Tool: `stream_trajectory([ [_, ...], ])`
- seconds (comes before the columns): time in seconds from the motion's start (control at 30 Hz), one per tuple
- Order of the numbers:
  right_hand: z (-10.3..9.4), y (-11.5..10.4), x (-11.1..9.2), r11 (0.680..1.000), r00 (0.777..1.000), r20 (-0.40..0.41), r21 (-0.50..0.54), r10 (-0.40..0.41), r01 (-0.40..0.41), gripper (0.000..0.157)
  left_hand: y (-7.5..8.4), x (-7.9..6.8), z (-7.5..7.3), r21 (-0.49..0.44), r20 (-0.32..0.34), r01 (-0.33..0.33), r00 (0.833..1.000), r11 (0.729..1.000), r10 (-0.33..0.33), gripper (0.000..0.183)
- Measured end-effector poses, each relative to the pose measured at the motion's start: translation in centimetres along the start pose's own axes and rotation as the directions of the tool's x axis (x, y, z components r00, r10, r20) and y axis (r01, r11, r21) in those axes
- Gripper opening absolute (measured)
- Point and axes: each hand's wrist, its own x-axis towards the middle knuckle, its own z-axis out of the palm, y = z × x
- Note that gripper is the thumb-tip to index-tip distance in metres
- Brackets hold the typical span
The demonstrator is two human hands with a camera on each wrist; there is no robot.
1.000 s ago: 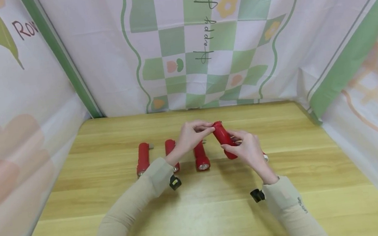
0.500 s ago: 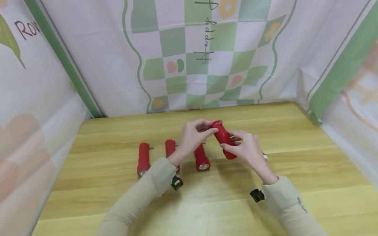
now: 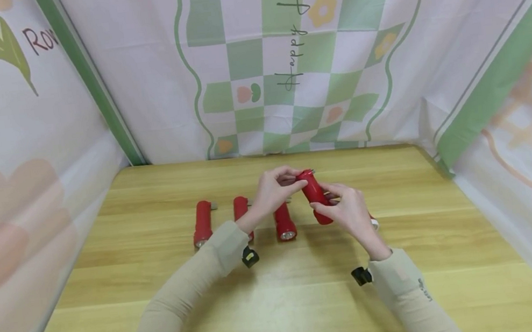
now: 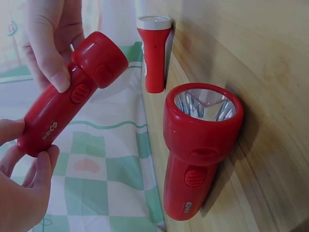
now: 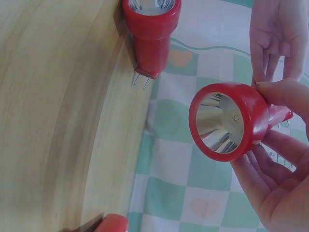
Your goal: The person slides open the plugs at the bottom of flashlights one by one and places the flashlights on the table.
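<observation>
A red flashlight (image 3: 315,196) is held above the table between both hands, its lens end tilted down towards the person. My left hand (image 3: 271,192) pinches the tail end with thumb and fingers, close to small metal prongs that stick out there. My right hand (image 3: 348,208) grips the flashlight near its wide head. In the right wrist view the silver reflector (image 5: 219,123) faces the camera. The left wrist view shows a ribbed switch (image 4: 80,94) on the side of the body, with white lettering below it.
Left of the held one, red flashlights lie in a row: one at the far left (image 3: 203,224), one partly behind the left forearm (image 3: 240,206), one in the middle (image 3: 284,223). Another, with a white rim (image 4: 153,22), lies on the right. A printed curtain (image 3: 156,91) stands behind the wooden table (image 3: 285,304).
My left hand has shifted slightly right and up at the tail end, and the flashlight's tail has moved a little left. My right hand keeps its grip. The other flashlights stay put.
</observation>
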Motion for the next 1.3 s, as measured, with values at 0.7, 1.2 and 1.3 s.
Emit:
stream_trajectory([
  [0.7,0.15,0.15,-0.03,0.999,0.999,-0.021,0.007,-0.035,0.035,0.046,0.08,0.32,0.03,-0.017,0.034,0.054,0.998,0.998,-0.054,0.027],
  [1.2,0.05,0.14,-0.01,0.999,0.999,-0.024,0.012,-0.035,0.035,0.045,0.41,0.46,0.18,0.01,0.063,0.004,0.998,1.0,-0.005,0.026],
  [1.3,0.03,0.13,0.0,1.0,1.0,-0.015,0.014,-0.027,0.027,0.045,0.42,0.52,0.25,-0.001,0.073,-0.021,0.997,1.0,0.021,0.027],
])
